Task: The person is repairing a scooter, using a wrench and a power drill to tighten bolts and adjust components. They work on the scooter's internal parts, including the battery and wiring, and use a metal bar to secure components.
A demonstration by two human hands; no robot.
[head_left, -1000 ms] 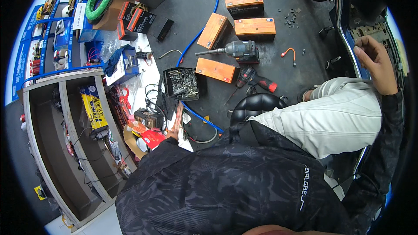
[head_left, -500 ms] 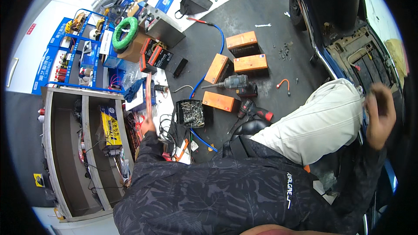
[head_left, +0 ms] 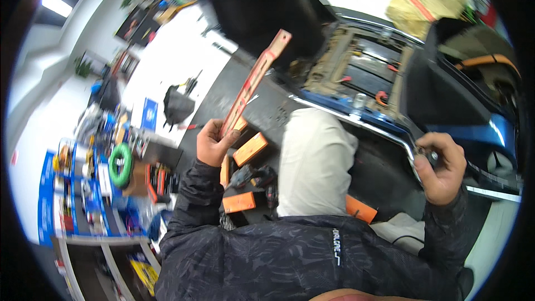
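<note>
My left hand (head_left: 212, 144) is closed around the lower end of a long, flat, reddish metal bar (head_left: 253, 83). Holes or slots run along the bar, and it slants up to the right in the air. My right hand (head_left: 443, 170) is beside the chrome rail of a blue vehicle (head_left: 384, 128), thumb and fingers curled together. Something small and dark shows between these fingers, too blurred to name. Ahead of the right hand lies the vehicle's open compartment (head_left: 368, 69), with black blocks and red-orange fittings inside.
On the floor at left are several orange box-shaped batteries (head_left: 251, 149) and a grey power tool (head_left: 242, 175). Another orange block (head_left: 361, 209) lies by my leg. A green coil (head_left: 121, 166) and blue racks (head_left: 47, 195) stand far left. A yellowish sack (head_left: 429, 0) is at far right.
The view has swung toward the vehicle. My left hand has brought the reddish bar from beside the shelves up over the floor. My right hand has come down by the chrome rail.
</note>
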